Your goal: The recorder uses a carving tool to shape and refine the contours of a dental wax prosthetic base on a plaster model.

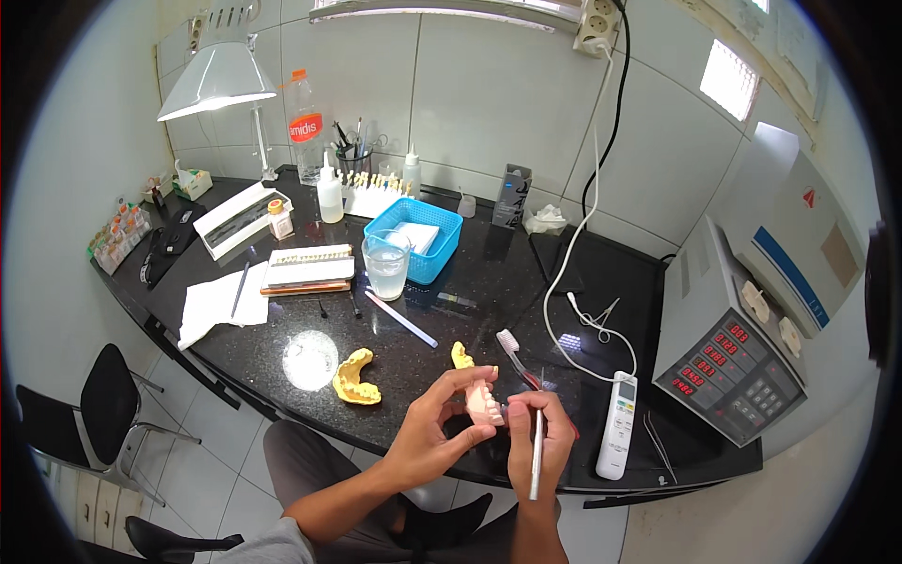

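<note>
A pale pink dental cast point(483, 406) with a row of teeth is pinched between the thumb and fingers of my left hand point(434, 421), just over the table's near edge. My right hand point(542, 434) grips a slim silver-handled instrument point(536, 461) like a pen, close to the cast's right side; my fingers hide its working tip. Beyond my right hand lies a toothbrush point(508, 342) with pale bristles. A curved yellow putty piece point(355, 380) rests left of my left hand. Another yellow piece point(460, 354) sits just behind the cast, partly hidden by my fingers.
A glass of cloudy liquid point(386, 268) stands by a blue basket point(446, 246). At right are a white remote control point(616, 428), tweezers point(660, 446), a white cable point(552, 301) and a machine with red digits point(728, 362). A desk lamp point(216, 80) stands far left.
</note>
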A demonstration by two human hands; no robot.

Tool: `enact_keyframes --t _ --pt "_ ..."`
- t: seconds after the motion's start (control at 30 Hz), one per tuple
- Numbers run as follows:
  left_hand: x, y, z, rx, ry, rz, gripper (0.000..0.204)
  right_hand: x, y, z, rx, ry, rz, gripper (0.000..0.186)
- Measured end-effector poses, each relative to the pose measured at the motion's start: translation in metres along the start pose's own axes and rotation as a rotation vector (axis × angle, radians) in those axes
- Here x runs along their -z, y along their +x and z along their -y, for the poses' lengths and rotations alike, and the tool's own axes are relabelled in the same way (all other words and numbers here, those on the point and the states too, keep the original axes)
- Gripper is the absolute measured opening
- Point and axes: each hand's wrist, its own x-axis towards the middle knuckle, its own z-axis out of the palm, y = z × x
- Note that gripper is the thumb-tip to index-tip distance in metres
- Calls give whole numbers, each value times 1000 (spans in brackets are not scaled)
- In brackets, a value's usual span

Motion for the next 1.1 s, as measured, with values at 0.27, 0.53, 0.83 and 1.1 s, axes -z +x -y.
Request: enact_keyframes --t 0.27,0.53,0.83,1.1 --pt "2 8 -1 164 -341 -109 66 -1 2 -6 -102 194 163 16" --pt "5 12 1 144 -299 -70 65 0 7 -4 -157 209 161 16" --pt "5 3 0 128 -250 -63 63 2 0 -2 -150 198 171 17" --pt "6 4 -2 142 -309 -50 62 0 0 -4 -136 201 161 16"
